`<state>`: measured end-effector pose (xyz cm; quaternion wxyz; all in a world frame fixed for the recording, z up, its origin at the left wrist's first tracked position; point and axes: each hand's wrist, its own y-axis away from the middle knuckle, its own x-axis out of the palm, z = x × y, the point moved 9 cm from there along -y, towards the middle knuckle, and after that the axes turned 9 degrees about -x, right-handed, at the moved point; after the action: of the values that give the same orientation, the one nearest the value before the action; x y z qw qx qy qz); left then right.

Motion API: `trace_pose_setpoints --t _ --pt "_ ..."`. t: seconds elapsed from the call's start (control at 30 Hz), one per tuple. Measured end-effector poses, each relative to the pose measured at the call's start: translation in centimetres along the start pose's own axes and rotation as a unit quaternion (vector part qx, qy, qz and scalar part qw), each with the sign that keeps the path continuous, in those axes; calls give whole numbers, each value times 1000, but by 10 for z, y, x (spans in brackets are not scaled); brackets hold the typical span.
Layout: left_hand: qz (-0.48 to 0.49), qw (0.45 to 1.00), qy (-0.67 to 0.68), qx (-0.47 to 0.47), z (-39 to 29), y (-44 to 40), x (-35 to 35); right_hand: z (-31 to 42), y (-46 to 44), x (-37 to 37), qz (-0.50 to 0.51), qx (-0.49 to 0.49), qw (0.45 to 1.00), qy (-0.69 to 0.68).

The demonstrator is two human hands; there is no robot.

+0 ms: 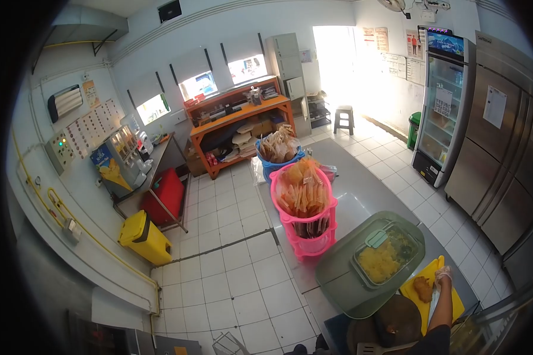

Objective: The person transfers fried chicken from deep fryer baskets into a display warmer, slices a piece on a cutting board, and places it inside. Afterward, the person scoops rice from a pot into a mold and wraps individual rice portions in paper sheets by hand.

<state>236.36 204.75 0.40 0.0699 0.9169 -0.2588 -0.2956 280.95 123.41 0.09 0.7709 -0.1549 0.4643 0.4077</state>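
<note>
My right hand (443, 276), in a clear plastic glove, is at the far side of a yellow cutting board (411, 291). Its fingers look closed, but what they hold is too small to make out. A white strip (434, 300) lies along the forearm; I cannot tell what it is. Beside the hand, a brown fried piece of food (423, 289) rests on the board. Near my sleeve lies a slotted spatula (370, 349), close to a round dark board or pan (367, 331). My left hand is out of view.
Left of the board, a large green translucent tub (337, 278) holds a container of yellow food (380, 263). Pink stacked baskets (278, 195) and a blue basket (267, 168) hold packets. A yellow bin (145, 239) stands on the floor; steel fridges (491, 154) line the right.
</note>
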Motion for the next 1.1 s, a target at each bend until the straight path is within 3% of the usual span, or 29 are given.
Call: trace_pose_setpoints --t 0.2,0.33,0.4,0.6,0.7,0.8,1.0,1.1 --pt "-2 1000 -21 13 -10 0 15 0 -4 6 14 29 999 -9" --pt "1 999 -29 16 -13 0 24 -13 -32 19 32 -20 994 103" --pt "1 999 -34 19 -13 -1 24 25 9 -14 22 -13 993 118" --pt "16 998 -43 33 -12 -8 26 58 34 -85 -84 74 992 56" --pt "30 997 -48 44 -11 -14 24 99 72 -145 -163 66 981 81" --pt "47 996 -52 56 -7 -24 21 84 80 -173 -249 71 966 6" --pt "82 992 -59 79 8 -45 3 60 128 -188 -165 12 985 54" --pt "100 989 -63 88 18 -56 -6 46 179 -183 -136 35 990 19"
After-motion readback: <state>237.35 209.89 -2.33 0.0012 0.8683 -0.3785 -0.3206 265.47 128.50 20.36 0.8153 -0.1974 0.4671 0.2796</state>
